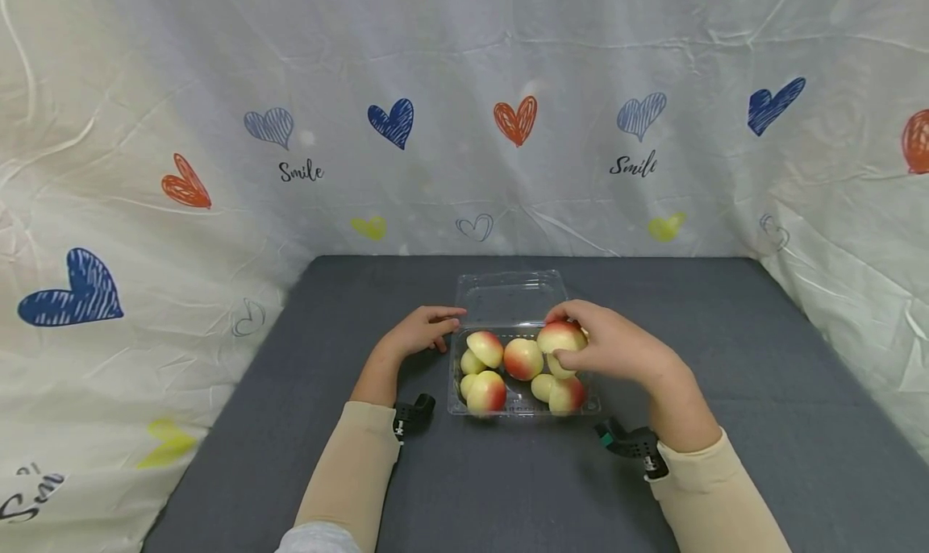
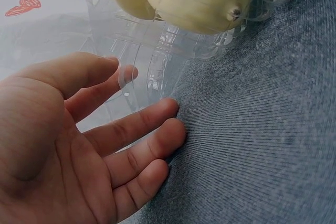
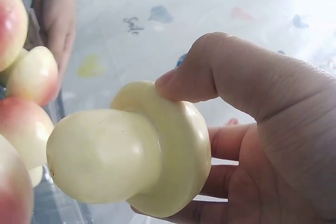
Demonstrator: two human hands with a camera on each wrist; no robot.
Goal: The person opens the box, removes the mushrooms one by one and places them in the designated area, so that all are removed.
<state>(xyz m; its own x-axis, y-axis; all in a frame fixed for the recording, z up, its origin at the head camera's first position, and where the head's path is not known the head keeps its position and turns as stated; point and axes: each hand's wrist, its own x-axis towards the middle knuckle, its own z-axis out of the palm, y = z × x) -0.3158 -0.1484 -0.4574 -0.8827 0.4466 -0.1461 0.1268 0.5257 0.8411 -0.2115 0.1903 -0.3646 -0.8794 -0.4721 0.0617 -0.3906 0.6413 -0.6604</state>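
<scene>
My right hand [image 1: 617, 345] grips a toy mushroom [image 3: 105, 156] by its cap, over the right part of a clear plastic box [image 1: 453, 404]. In the right wrist view its pale, thick stem points away from the palm; the head view shows the cap's red and yellow top. Several more mushrooms [image 1: 487, 392] with red-yellow caps lie in the box. At the box's left side, my left hand [image 1: 421, 329] has its fingers extended and slightly bent. Its fingertips [image 2: 167, 107] are close to the clear plastic in the left wrist view; whether they touch it, I cannot tell.
The box's clear lid [image 1: 511, 301] lies folded back behind it. Dark grey cloth [image 1: 522, 488] covers the table. A white curtain [image 1: 450, 69] printed with hearts hangs behind and along both sides. Each wrist wears a black camera mount [image 1: 415, 414].
</scene>
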